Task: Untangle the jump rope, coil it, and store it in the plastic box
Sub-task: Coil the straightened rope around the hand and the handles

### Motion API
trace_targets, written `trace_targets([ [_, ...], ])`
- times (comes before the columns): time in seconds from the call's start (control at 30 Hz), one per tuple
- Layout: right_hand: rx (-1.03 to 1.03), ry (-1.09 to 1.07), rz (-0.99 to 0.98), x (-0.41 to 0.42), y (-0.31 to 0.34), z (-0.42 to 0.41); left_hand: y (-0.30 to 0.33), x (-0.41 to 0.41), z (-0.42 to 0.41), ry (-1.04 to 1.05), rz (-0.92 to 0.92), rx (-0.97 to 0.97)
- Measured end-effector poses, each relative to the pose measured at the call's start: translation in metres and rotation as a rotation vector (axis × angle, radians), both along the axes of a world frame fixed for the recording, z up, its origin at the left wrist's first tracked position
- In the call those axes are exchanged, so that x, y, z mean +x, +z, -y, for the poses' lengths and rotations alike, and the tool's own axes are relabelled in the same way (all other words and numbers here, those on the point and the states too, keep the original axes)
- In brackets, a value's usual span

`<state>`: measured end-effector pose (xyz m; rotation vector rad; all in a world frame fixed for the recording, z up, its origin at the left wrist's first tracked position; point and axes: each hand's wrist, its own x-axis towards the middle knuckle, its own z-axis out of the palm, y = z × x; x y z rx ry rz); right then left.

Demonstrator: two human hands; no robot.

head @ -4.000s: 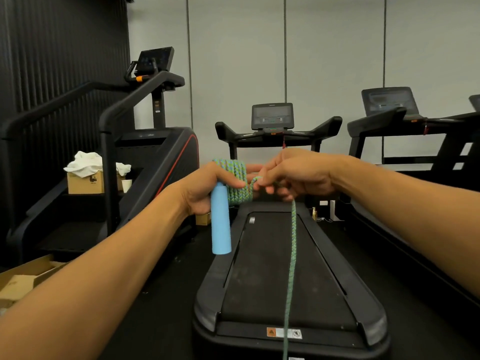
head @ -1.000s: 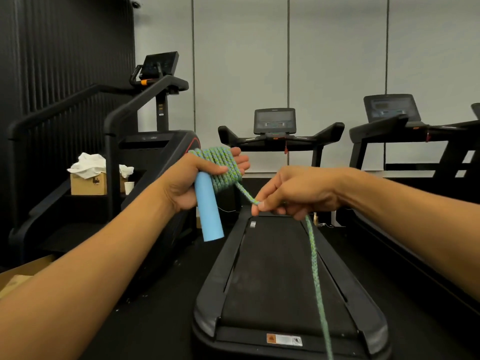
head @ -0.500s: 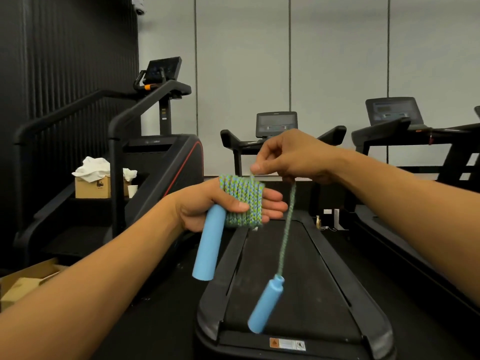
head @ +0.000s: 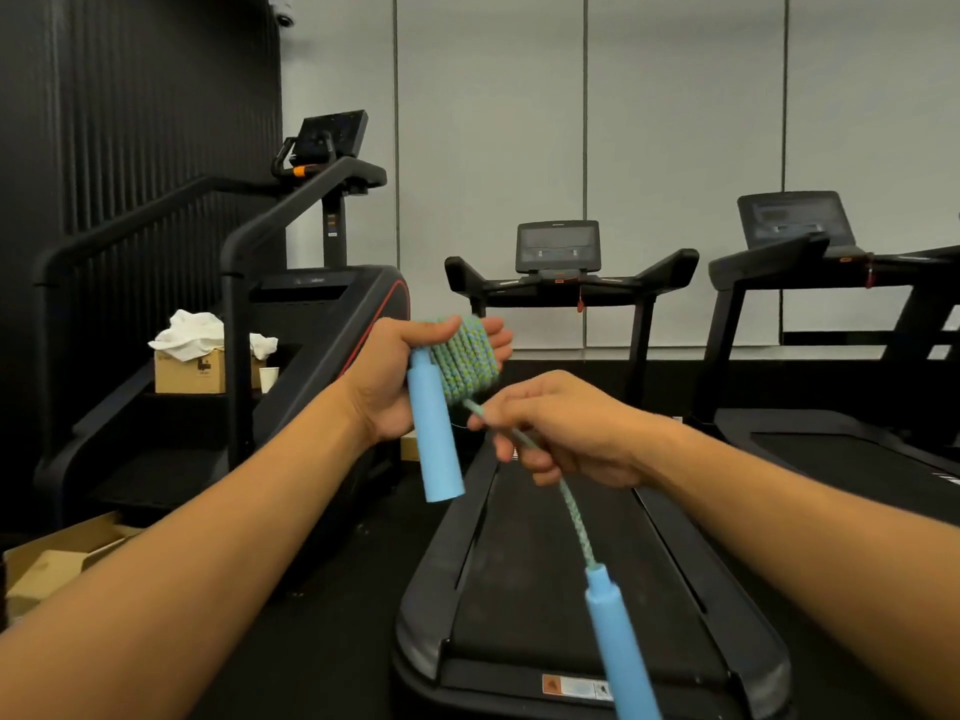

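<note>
The left hand grips one blue handle, with the rope coiled round its fingers. Just below, the right hand pinches the loose end, and the second handle dangles over the treadmill.

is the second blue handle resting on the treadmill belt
No, the second blue handle dangles in the air from the short rope tail pinched by the right hand, above the treadmill.

head-worn view, forward-down, close over hands
</note>
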<state>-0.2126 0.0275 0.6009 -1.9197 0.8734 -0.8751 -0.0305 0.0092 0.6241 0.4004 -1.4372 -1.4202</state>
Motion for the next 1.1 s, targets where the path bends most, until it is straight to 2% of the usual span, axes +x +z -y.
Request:
trace_targets([
  [0.13, -0.128, 0.018, -0.277, -0.01, 0.03, -0.016, -0.011, 0.009, -0.004, 0.047, 0.195, 0.119],
  [0.27, -0.273, -0.092, -0.258, -0.014, 0.059, -0.011, -0.012, 0.005, -0.003, -0.011, 0.269, 0.124],
  [0.43, -0.466, -0.166, -0.247, -0.012, 0.066, 0.009, -0.008, -0.009, -0.008, -0.198, 0.346, 0.089],
  [0.53, -0.522, -0.168, -0.114, -0.017, 0.061, 0.022, -0.009, -0.011, -0.012, -0.313, 0.379, -0.022],
  [0.6, -0.4, -0.083, 0.055, -0.018, 0.049, 0.031, -0.01, -0.012, -0.012, -0.325, 0.364, -0.08],
  [0.7, -0.018, 0.154, 0.297, -0.011, 0.025, 0.033, -0.011, -0.018, -0.011, -0.335, 0.293, -0.117],
  [0.8, 0.219, 0.308, 0.528, -0.004, 0.008, 0.033, -0.01, -0.021, -0.01, -0.332, 0.242, -0.178],
  [0.9, 0.276, 0.292, 0.66, 0.005, 0.003, 0.035, -0.01, -0.022, -0.006, -0.269, 0.194, -0.187],
  [1.1, 0.206, 0.24, 0.654, 0.017, 0.018, 0.023, -0.003, -0.021, 0.001, -0.26, 0.114, -0.178],
])
